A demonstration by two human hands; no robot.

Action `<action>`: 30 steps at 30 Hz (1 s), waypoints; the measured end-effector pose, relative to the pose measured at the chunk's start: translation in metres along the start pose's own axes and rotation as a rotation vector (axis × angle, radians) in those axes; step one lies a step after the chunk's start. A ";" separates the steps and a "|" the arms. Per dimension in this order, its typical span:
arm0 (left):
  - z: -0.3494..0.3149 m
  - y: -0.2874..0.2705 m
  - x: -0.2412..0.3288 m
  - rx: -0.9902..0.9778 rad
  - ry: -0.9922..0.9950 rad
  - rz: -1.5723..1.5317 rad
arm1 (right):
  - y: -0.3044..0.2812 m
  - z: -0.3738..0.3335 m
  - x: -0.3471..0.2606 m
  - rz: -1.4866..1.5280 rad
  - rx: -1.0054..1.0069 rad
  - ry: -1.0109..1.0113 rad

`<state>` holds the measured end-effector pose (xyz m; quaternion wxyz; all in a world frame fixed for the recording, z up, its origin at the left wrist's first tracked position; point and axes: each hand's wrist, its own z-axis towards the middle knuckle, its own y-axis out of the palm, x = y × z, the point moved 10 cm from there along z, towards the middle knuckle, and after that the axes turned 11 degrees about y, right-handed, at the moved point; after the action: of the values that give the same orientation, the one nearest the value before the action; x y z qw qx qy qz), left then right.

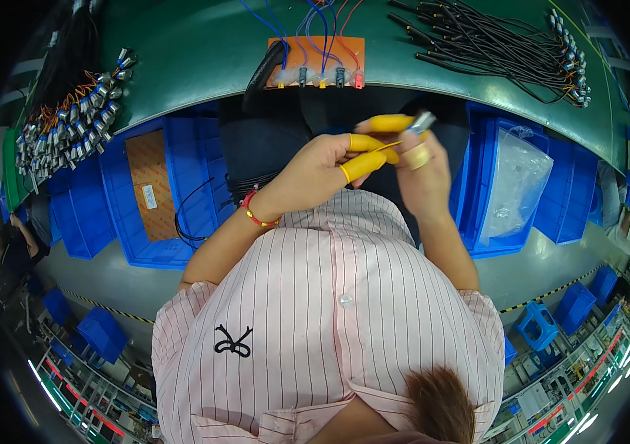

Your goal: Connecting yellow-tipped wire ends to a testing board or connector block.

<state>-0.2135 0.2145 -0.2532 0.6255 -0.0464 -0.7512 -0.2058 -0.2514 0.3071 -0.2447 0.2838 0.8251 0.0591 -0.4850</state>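
My left hand [319, 170], with yellow finger cots on its fingertips, is closed in a pinch on a thin yellow wire [387, 146]. Facing it, my right hand [424, 174] grips a small silver cylindrical connector [424, 122] with a bit of blue at its base; it also wears yellow cots and is slightly blurred by motion. The wire runs between the fingers of both hands, just off the table's near edge and over my lap. Beyond them, an orange board [296, 53] carries blue and red wires and a row of small plugs.
Silver-ended cables [71, 126] hang in a bundle over the green table [182, 52] at left. Black cables [492, 52] lie at the far right. Blue bins [119, 222] flank my lap, one with cardboard; a right-hand bin [478, 237] holds clear plastic bags [518, 181].
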 end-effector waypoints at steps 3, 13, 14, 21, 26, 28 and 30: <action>-0.013 -0.015 -0.013 0.011 -0.043 0.190 | -0.058 -0.001 -0.029 0.384 0.079 -0.166; -0.063 -0.092 -0.025 0.374 -0.075 0.132 | -0.194 -0.062 -0.126 0.673 0.067 -0.424; -0.061 -0.093 -0.025 0.429 -0.043 0.015 | -0.195 -0.063 -0.123 0.672 0.078 -0.425; -0.030 -0.074 -0.012 0.543 0.335 -0.706 | -0.221 -0.073 -0.094 0.397 0.366 -0.437; -0.016 -0.048 -0.007 0.254 0.338 -0.828 | -0.249 -0.083 -0.080 0.197 0.456 -0.468; -0.015 -0.049 -0.014 0.336 0.279 -0.708 | -0.258 -0.084 -0.074 0.187 0.559 -0.470; -0.015 -0.052 -0.014 0.357 0.282 -0.573 | -0.257 -0.080 -0.072 0.194 0.544 -0.463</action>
<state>-0.2141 0.1639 -0.2776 0.6381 0.3044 -0.6642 -0.2427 -0.3233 0.5753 -0.2610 0.1047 0.7406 -0.2159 -0.6276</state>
